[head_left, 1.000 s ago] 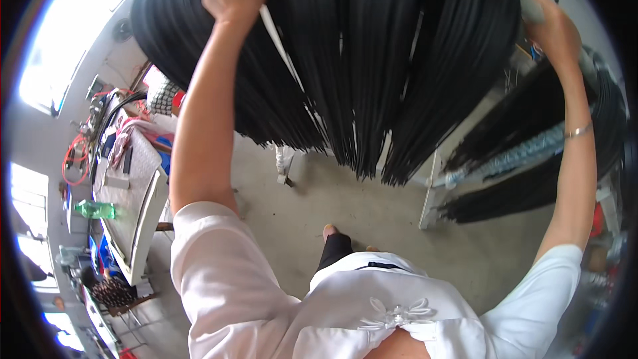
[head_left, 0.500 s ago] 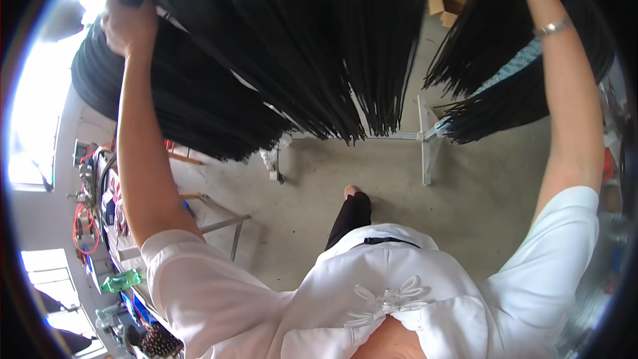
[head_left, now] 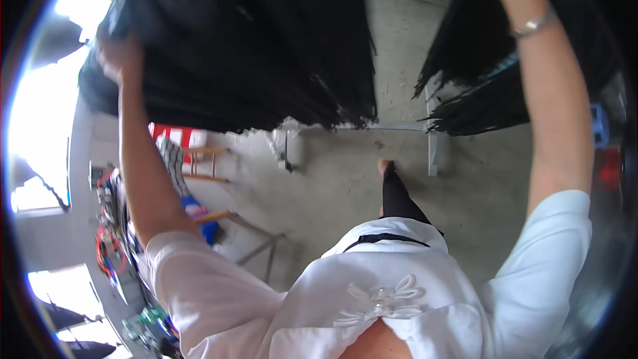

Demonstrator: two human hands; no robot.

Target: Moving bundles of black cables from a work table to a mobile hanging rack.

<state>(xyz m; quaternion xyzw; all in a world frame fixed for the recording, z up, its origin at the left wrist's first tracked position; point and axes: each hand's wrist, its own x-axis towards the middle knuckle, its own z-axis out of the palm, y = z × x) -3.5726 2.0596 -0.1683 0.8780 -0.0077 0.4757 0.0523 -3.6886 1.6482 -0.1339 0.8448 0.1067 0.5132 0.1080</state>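
Observation:
A wide hanging bundle of long black strands (head_left: 266, 46) fills the upper left, with uneven loose ends toward the bottom. At its left side, my left hand (head_left: 123, 58) is raised and blurred by motion, and looks closed on the strands. More black strands (head_left: 458, 46) hang at the upper right, beside and behind my right forearm (head_left: 558, 93), which wears a metal bracelet. My right hand lies beyond the top edge, so its grip is hidden. The strands are thin and cord-like; their exact kind cannot be made out.
Below the strands stands a pale metal frame with a leg (head_left: 432, 153) on the grey floor (head_left: 332, 186). To the left are a wooden stool (head_left: 206, 163), a metal-legged stand (head_left: 256, 252) and a cluttered bench with red hoses (head_left: 109, 252). A blue plastic item (head_left: 600, 126) is at far right.
The large left bundle has swung left and bunched together, widening the gap to the right-hand strands. My left hand is slightly lower; my right forearm has shifted left. My visible foot shows farther right.

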